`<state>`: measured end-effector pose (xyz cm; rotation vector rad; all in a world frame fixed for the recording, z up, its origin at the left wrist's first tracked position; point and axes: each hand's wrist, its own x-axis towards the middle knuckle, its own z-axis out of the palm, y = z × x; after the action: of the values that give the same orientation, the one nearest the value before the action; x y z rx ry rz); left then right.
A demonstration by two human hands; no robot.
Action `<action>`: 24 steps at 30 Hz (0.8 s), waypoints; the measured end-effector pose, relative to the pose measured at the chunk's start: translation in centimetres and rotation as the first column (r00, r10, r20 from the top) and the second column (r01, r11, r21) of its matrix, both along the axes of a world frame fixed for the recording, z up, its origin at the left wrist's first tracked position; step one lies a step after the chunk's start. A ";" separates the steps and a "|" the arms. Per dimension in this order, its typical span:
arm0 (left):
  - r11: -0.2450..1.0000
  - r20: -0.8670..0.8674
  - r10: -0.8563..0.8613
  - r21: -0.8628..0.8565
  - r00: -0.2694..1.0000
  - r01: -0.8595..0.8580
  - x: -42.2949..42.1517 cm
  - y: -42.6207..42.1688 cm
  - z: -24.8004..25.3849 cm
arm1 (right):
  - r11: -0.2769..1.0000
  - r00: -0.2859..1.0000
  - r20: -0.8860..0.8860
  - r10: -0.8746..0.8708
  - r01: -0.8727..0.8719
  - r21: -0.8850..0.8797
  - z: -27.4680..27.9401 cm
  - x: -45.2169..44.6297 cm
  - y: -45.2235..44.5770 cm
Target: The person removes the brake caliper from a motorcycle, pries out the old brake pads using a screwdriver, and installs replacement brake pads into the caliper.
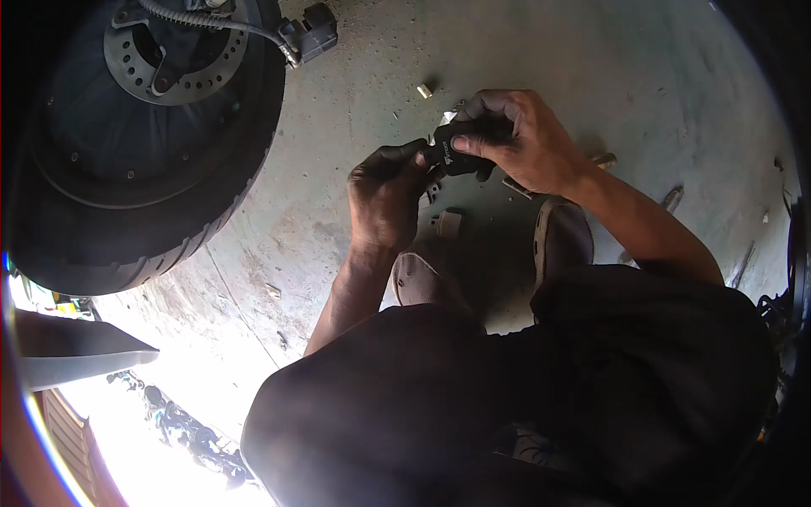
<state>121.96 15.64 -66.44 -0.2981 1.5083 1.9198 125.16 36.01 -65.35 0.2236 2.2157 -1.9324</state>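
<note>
A black brake caliper (445, 155) with small pale lettering is held between my two hands above the floor. My left hand (384, 193) pinches its left end, thumb and fingers closed. From the right, my right hand (530, 142) grips the caliper with the thumb laid across its face and the fingers curled behind it. Just below my hands, a small block-like part (449, 222) lies on the floor. Part of the caliper's underside is hidden by my fingers.
At upper left stands a wheel (253, 182) with a drilled brake disc (203, 82). A second black part (314, 34) hangs beside it on a cable. A small pale piece (424, 90) and a screwdriver-like tool (672, 199) lie on the floor. My shoes (564, 234) are below my hands.
</note>
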 end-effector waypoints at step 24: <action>1.000 -0.085 0.008 -0.018 0.996 -0.009 0.3 0.3 1.3 | 0.983 0.980 -0.194 -0.041 0.074 0.165 -0.9 0.8 -0.4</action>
<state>122.24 15.96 -65.14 -0.2341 1.5827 1.9484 125.96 35.59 -66.22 0.1339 2.5298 -1.8619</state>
